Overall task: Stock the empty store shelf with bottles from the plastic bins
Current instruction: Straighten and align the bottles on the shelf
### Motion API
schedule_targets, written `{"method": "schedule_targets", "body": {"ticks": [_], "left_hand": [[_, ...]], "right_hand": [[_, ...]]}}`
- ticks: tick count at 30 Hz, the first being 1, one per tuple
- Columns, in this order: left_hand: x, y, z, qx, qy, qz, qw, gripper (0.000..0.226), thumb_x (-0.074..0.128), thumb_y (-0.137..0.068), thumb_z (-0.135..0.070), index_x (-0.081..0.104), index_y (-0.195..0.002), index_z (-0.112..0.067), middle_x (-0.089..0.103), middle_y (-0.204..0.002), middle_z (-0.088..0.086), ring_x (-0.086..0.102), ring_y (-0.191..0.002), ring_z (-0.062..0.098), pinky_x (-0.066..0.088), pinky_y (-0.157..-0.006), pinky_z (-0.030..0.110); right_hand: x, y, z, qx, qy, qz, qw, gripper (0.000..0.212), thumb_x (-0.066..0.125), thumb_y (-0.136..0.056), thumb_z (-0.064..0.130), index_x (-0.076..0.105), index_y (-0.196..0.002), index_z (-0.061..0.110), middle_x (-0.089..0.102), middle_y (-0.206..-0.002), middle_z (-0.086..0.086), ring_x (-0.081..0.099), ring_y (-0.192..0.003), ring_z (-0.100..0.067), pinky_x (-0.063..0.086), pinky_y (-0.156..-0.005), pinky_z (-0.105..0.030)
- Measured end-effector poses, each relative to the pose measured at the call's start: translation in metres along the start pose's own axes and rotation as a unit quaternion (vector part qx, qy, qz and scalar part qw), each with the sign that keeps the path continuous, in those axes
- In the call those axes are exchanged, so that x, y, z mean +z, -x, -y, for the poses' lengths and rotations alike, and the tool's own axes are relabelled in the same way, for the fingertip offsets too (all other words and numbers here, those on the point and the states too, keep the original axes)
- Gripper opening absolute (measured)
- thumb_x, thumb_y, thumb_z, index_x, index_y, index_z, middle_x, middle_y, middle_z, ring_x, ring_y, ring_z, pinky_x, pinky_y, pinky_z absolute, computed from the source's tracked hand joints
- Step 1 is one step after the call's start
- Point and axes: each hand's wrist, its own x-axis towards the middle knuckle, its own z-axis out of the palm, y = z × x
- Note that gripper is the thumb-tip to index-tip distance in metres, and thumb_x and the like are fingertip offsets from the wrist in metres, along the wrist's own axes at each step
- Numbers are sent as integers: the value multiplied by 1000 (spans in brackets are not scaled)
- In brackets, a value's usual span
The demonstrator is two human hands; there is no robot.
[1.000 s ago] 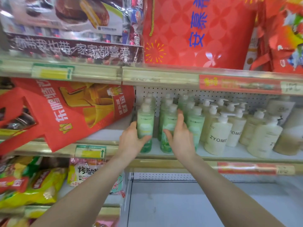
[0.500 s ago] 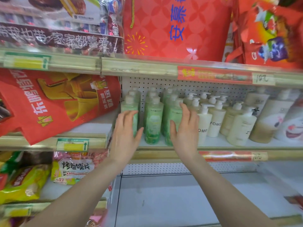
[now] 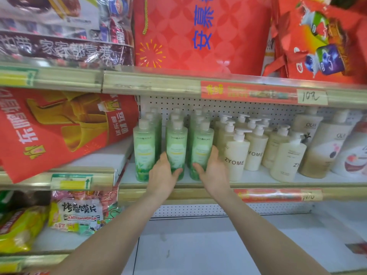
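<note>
Head view: left hand [image 3: 161,175] cups the middle front green bottle [image 3: 176,149] low on its left side, thumb across its base. Right hand [image 3: 213,171] wraps the right front green bottle [image 3: 200,151], fingers behind, thumb in front. Both bottles stand upright on the shelf [image 3: 258,176]; cream ZYOME bottles [image 3: 236,155] at 3 o'clock.

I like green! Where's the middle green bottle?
The middle green bottle stands at the shelf front, between two other green bottles, with the left hand against its base.
</note>
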Motion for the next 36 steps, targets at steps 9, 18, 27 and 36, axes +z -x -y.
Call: {"method": "schedule_targets", "body": {"ticks": [9, 18, 27, 36], "left_hand": [[1, 0, -2, 5, 4, -14, 1000, 49, 72, -84, -29, 44, -121, -12, 64, -112, 7, 61, -104, 27, 46, -84, 36], [5, -10, -3, -6, -4, -10, 1000, 48, 71, -85, -29, 44, -120, -9, 65, -110, 10, 62, -102, 31, 45, -82, 36], [1, -5, -4, 3, -16, -9, 1000, 43, 70, -86, -28, 45, -113, -9, 65, -106, 11, 63, -99, 31, 47, -81, 38], [-6, 6, -4, 19, -3, -10, 1000, 47, 72, -84, -28, 46, -119, -10, 66, -112, 7, 64, -103, 26, 50, -86, 37]], "right_hand": [[10, -19, -3, 20, 18, 15, 1000, 60, 67, -90, 27, 31, -133, 6, 63, -109, -15, 64, -93, -35, 42, -67, -32], [7, -15, -6, 7, 12, 19, 1000, 63, 68, -89, 28, 30, -135, 6, 63, -111, -16, 64, -96, -35, 45, -72, -34], [0, -9, -10, -12, -9, 30, 999, 64, 69, -88, 25, 30, -135, 5, 63, -110, -15, 64, -95, -34, 49, -74, -36], [2, -5, -12, -34, -19, 14, 999, 86, 68, -89, 26, 10, -150, 10, 56, -127, -15, 61, -101, -33, 52, -81, -40]]}}
